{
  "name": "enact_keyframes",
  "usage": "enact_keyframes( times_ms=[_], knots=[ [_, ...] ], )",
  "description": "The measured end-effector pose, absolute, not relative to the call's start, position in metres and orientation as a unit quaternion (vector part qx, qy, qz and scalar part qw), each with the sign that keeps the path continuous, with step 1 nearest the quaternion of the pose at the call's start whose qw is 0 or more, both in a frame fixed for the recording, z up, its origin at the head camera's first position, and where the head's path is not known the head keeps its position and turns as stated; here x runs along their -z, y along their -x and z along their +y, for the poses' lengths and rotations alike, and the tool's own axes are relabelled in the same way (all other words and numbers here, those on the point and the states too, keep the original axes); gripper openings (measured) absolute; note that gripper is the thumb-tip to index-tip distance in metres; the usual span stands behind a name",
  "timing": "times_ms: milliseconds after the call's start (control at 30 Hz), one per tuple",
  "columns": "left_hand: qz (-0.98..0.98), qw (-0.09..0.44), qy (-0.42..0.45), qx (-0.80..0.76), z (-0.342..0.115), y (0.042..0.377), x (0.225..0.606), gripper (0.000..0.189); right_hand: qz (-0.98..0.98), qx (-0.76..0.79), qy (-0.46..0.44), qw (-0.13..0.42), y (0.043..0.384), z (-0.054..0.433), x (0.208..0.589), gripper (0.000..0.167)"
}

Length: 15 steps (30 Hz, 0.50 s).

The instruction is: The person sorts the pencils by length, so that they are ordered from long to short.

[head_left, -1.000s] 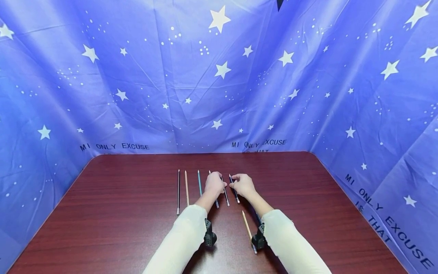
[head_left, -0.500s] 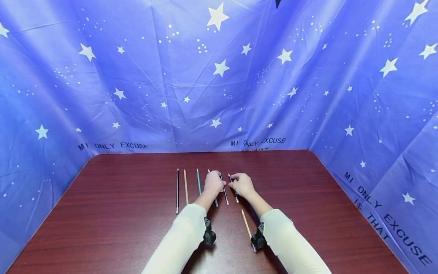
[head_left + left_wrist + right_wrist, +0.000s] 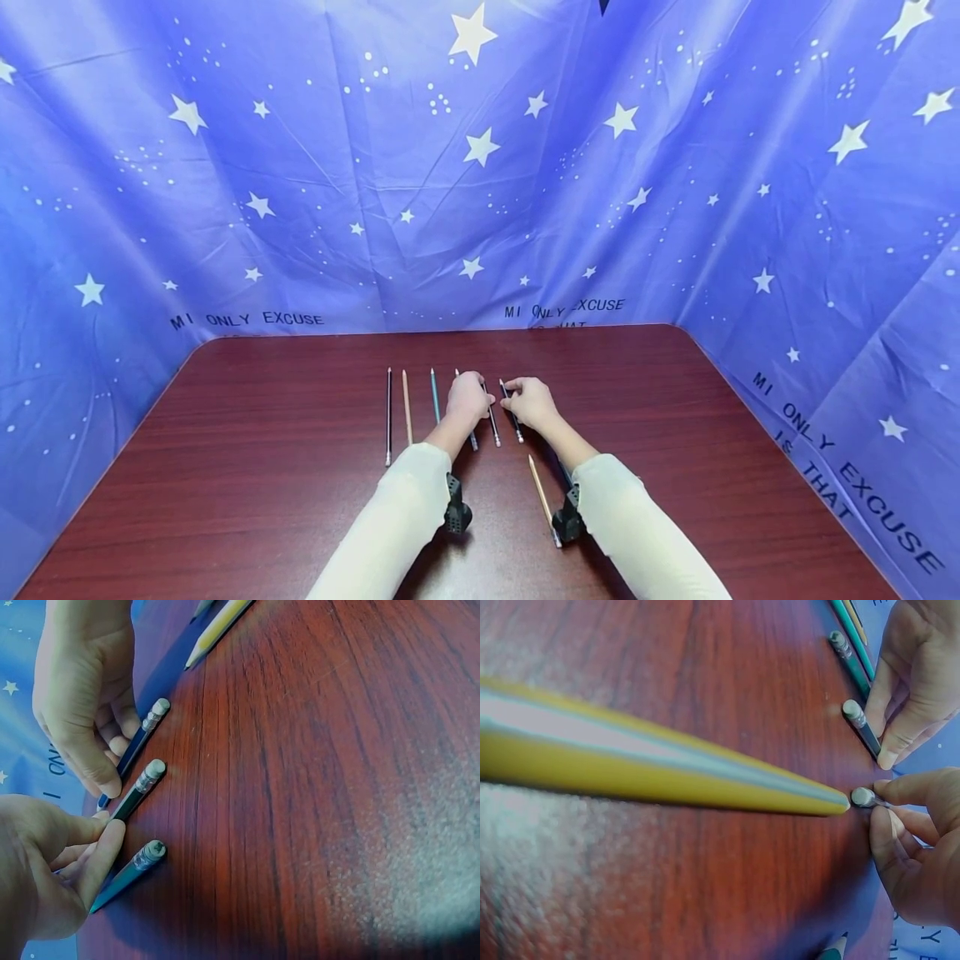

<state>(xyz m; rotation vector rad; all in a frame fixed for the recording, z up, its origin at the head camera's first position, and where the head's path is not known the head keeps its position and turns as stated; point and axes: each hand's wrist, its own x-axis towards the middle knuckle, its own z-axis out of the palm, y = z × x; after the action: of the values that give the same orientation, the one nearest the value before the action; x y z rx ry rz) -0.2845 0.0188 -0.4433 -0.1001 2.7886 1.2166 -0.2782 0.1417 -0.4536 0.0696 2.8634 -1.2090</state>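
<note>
Pencils lie on the dark red wooden table, eraser ends toward me. My left hand [image 3: 468,396] pinches a dark pencil [image 3: 494,429] between thumb and fingers; its white eraser [image 3: 155,769] shows in the left wrist view. Just to the right, my right hand [image 3: 532,402] pinches another dark pencil [image 3: 516,427] near its far half. The right wrist view shows that pencil's eraser [image 3: 862,796] close to the fingertips. Partly under my left hand and wrist lies a further pencil [image 3: 473,442], its middle hidden.
Left of my hands lie a black pencil [image 3: 388,417], a tan pencil [image 3: 407,404] and a teal pencil [image 3: 435,394]. A yellow pencil [image 3: 540,492] rests nearer, beside the right wrist camera [image 3: 567,517]. A dark pencil [image 3: 564,475] is mostly covered by my right forearm. Star-printed blue cloth [image 3: 420,167] surrounds the table.
The head view has shifted slightly, with everything a little higher in it. Both hands keep their hold on the same pencils, which lie as before.
</note>
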Motion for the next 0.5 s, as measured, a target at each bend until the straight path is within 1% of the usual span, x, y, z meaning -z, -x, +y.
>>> enact_keyframes(
  times_ms=[200,500],
  knots=[
    [0.911,0.061,0.030,-0.407,0.0167,0.2853,0.4431,0.040,0.918,0.395,-0.023,0.023,0.2791,0.1406,0.4535,0.032],
    [0.912,0.045,0.021,-0.406,0.0155,0.2853,0.4441,0.037,0.917,0.397,-0.015,0.013,0.2786,0.1409,0.4525,0.033]
  ],
)
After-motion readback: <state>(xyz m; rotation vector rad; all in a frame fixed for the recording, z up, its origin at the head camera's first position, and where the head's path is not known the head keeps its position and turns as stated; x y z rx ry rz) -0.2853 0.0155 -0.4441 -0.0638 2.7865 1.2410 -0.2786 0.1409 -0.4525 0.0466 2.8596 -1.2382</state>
